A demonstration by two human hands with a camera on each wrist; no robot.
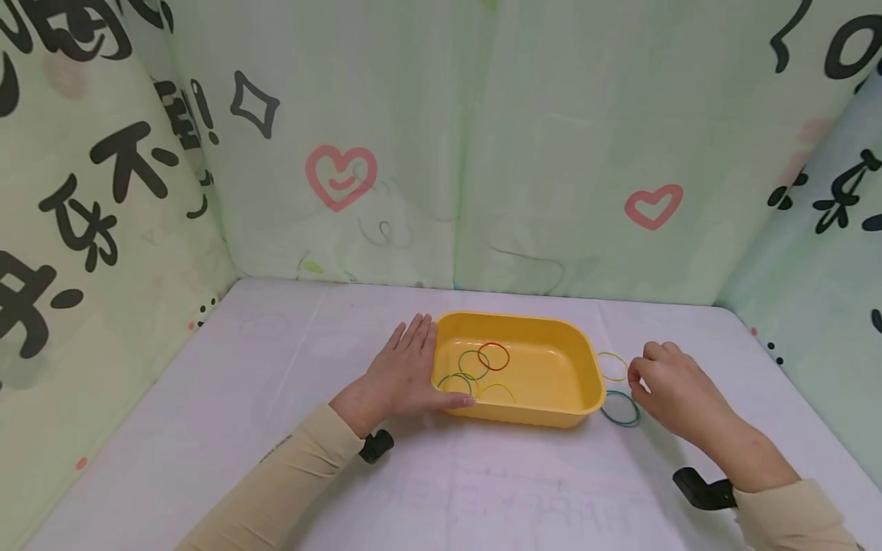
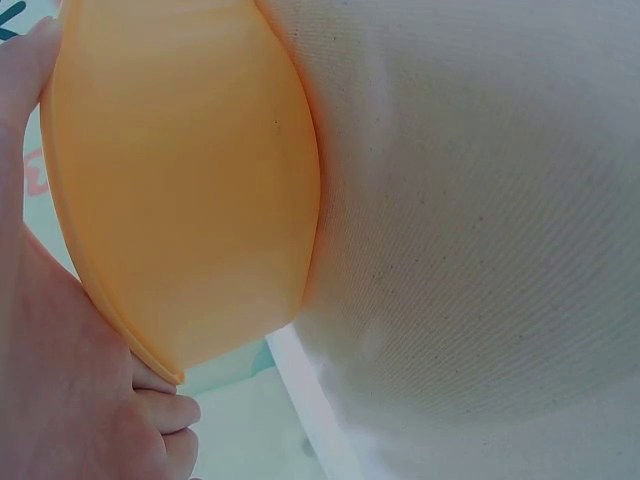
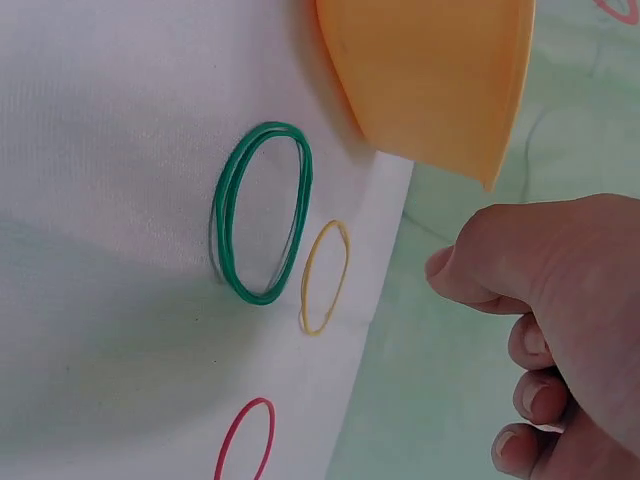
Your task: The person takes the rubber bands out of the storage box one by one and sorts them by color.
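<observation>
Several stretchy-looking rubber bands (image 3: 227, 215), best edge-pinched, lie near a curled, seemingly empty right hand (image 1: 678, 394), left hand (image 1: 403, 375) straight-fingered against a yellow tray (image 1: 524, 415).

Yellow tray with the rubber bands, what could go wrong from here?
The yellow tray might slide onto the green rubber bands near its right end if the left hand, against its left end, pushes. Those green bands appear stacked, so lifting one could drag another along. The red rubber band outside the tray shows in the right wrist view but not the head view, so it might be overlooked.
</observation>
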